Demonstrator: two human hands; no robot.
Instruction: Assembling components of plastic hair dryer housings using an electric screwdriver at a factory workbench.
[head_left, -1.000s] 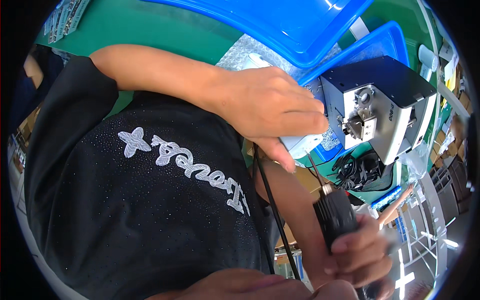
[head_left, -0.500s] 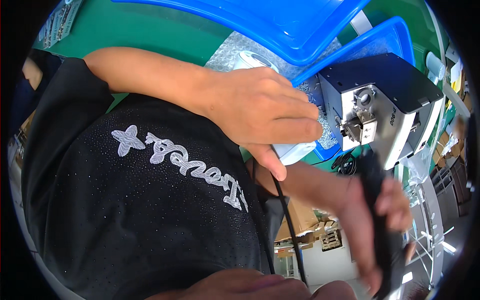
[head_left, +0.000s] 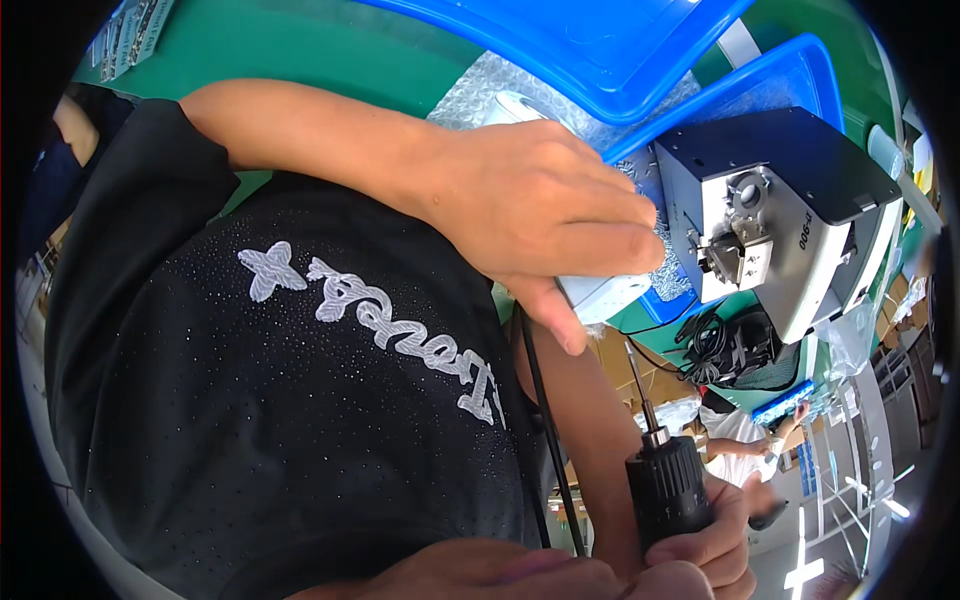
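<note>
My left hand (head_left: 555, 210) is closed around a white plastic part (head_left: 607, 292), its thumb along the near side; the back of the hand hides most of the part. Just beyond my knuckles shows a white rounded piece (head_left: 515, 107); whether it belongs to the held part I cannot tell. At the lower right my right hand (head_left: 715, 540) grips a black electric screwdriver (head_left: 668, 490). Its long thin bit (head_left: 642, 385) points upward, close below the left thumb and apart from the white part.
A black and silver screw feeder (head_left: 790, 190) stands at the right, beside a blue bin (head_left: 800, 75) and loose screws (head_left: 668, 270). A larger blue tray (head_left: 610, 90) lies at the back on bubble wrap (head_left: 455, 95). Dark cables (head_left: 705, 335) hang nearby. Another person (head_left: 735, 435) is behind.
My right hand has brought the screwdriver left from beside the feeder, and its bit now shows, pointing up. My left hand keeps its hold on the white part.
</note>
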